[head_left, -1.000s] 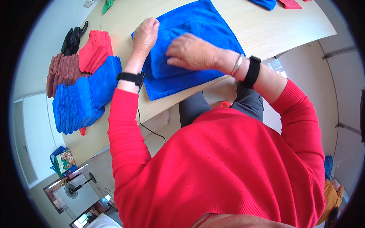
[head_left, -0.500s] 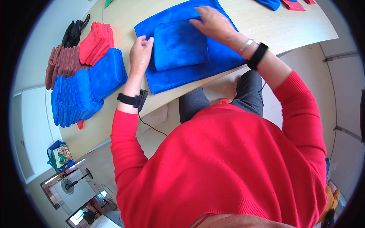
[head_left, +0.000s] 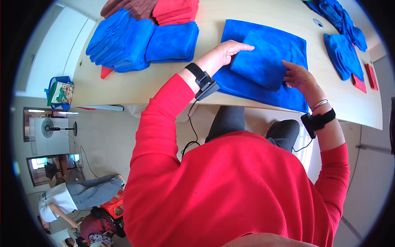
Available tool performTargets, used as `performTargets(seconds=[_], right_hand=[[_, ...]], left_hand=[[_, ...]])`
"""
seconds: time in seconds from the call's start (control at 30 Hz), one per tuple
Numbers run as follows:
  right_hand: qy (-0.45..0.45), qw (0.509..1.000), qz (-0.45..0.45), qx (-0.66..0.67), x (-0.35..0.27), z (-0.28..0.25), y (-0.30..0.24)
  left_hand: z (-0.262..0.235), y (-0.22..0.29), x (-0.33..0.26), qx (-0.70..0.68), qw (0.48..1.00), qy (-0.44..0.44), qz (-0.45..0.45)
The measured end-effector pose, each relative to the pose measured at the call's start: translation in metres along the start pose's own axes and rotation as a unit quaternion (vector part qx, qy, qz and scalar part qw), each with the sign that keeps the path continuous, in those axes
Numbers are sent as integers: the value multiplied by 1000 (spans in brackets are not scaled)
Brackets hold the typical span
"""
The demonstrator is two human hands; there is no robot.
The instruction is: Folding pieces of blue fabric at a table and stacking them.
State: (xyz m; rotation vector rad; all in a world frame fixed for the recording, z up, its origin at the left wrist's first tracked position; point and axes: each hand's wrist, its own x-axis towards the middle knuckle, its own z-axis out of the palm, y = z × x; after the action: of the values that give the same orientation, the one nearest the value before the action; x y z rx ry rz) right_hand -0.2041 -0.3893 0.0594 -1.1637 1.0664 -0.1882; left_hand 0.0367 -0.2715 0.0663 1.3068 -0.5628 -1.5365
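Upper centre of frame, our folded blue plush-fabric square [head_left: 263, 59] lies on a larger flat blue plush cloth [head_left: 236, 33], atop the pale wood-look table [head_left: 247, 10]. Our L hand [head_left: 231, 52] is at its left edge, fingers extended; can't tell if gripping. Our R hand [head_left: 299, 78]: fingers apart, loosely curled, by the right edge. Tip: we'd best keep edges sq., corners aligned, pressure light, approx. equal both sides.
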Motion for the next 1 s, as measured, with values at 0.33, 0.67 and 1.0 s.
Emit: performTargets(seconds=[0.33, 0.67, 1.0], right_hand=[[-215, 969, -3, 123, 17, 97, -62], [-244, 944, -142, 170, 79, 265, -109], [-77, 967, -241, -33, 85, 298, -91]], left_hand=[[-66, 86, -79, -15, 991, -38, 126], [-184, 122, -143, 135, 938, 186, 260], [-240, 68, -110, 480, 760, 413, 146]])
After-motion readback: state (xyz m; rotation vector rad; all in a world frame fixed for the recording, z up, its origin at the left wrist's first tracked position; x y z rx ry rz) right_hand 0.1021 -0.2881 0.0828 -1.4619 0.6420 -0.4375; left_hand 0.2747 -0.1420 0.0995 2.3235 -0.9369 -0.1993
